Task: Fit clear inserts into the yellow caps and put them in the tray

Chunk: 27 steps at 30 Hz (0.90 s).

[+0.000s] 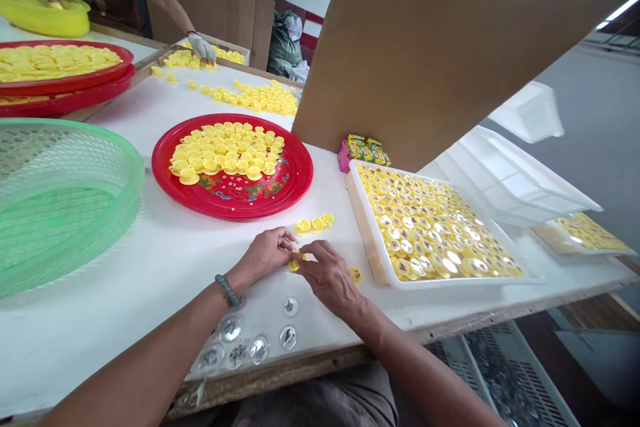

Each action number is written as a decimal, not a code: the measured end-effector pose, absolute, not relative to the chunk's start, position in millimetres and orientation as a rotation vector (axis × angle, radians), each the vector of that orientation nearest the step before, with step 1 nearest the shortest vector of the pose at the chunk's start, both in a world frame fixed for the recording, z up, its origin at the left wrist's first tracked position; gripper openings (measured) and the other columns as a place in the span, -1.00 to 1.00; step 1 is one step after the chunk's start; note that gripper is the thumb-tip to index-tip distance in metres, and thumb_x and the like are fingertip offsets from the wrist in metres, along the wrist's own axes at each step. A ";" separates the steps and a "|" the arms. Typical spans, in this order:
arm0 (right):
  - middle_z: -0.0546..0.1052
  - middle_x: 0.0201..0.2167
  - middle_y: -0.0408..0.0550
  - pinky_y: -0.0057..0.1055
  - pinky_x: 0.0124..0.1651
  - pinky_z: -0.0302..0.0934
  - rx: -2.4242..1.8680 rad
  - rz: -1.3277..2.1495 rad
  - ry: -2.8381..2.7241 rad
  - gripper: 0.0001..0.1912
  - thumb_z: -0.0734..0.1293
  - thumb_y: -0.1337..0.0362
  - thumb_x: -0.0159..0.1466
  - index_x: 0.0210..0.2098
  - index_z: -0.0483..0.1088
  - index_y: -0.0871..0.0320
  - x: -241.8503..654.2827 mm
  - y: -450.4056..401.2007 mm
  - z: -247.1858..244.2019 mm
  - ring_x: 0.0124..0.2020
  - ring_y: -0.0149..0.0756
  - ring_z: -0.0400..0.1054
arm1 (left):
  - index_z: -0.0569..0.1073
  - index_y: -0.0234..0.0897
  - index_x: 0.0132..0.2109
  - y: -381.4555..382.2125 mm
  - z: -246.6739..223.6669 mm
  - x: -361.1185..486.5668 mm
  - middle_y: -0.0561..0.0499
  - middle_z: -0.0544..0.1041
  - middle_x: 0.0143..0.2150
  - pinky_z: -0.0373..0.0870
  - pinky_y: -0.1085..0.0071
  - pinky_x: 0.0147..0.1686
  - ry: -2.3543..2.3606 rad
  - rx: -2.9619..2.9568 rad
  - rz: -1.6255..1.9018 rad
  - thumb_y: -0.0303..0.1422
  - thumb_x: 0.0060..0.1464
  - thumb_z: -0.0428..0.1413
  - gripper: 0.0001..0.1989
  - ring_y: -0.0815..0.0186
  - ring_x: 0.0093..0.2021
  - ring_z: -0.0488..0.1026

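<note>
My left hand [267,251] and my right hand [327,272] meet over the white table, fingers pinched on one small yellow piece [295,263] between them. Just beyond them sit three yellow cup-shaped pieces [317,223] in a row. Another yellow piece with a dark print [355,274] lies right beside my right hand. Several clear round discs [259,349] with dark prints lie near the table's front edge, below my hands. A red tray [235,207] holding many yellow pieces stands behind my left hand.
To the right is a white bin [373,247] of finished-looking yellow pieces. A green basket [115,213] stands at left, red trays [127,73] behind it. A cardboard panel [400,47] rises behind the bin. Across the table, a person's gloved hand [202,48] touches yellow pieces.
</note>
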State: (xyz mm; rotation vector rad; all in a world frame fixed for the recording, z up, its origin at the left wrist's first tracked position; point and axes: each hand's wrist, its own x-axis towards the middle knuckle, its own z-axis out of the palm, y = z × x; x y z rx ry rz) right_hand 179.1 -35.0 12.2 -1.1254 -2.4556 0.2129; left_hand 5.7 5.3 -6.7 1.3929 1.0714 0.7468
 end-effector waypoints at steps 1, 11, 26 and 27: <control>0.46 -0.20 0.02 -0.31 -0.17 0.27 -1.152 0.192 -2.451 -0.89 0.26 0.35 0.24 -0.29 0.44 0.14 178.3 -37.1 12.3 -0.15 -0.23 0.28 | 0.37 -0.29 -0.24 5.0 -8.0 7.0 -0.02 0.55 -0.36 0.39 0.39 -0.37 1.090 1.378 0.754 -0.37 -0.19 0.18 -0.71 0.23 -0.34 0.49; 0.46 -0.22 0.04 -0.23 -0.13 0.21 -1.239 0.007 -2.513 -0.87 0.25 0.39 0.23 -0.24 0.40 0.16 173.0 -47.4 15.7 -0.14 -0.19 0.25 | 0.32 -0.24 -0.30 -1.6 -11.6 19.9 0.07 0.52 -0.46 0.35 0.44 -0.46 1.231 1.338 0.821 -0.42 -0.18 0.14 -0.79 0.30 -0.46 0.47; 0.50 -0.30 0.05 -0.22 -0.19 0.02 -1.375 -0.148 -2.584 -0.86 0.26 0.35 0.23 -0.20 0.38 0.15 172.6 20.0 35.3 -0.19 -0.12 0.22 | 0.40 -0.20 -0.13 9.6 1.5 -3.9 0.01 0.51 -0.22 0.31 0.38 -0.30 1.509 1.790 0.861 -0.39 -0.04 0.13 -0.74 0.27 -0.38 0.44; 0.51 -0.36 0.03 -0.23 -0.20 0.01 -1.383 -0.129 -2.618 -0.90 0.26 0.35 0.23 -0.26 0.39 0.15 167.0 23.8 33.1 -0.21 -0.13 0.22 | 0.39 -0.21 -0.07 9.7 0.9 -4.3 -0.02 0.51 -0.20 0.31 0.37 -0.27 1.508 1.854 0.847 -0.37 -0.03 0.13 -0.69 0.25 -0.37 0.43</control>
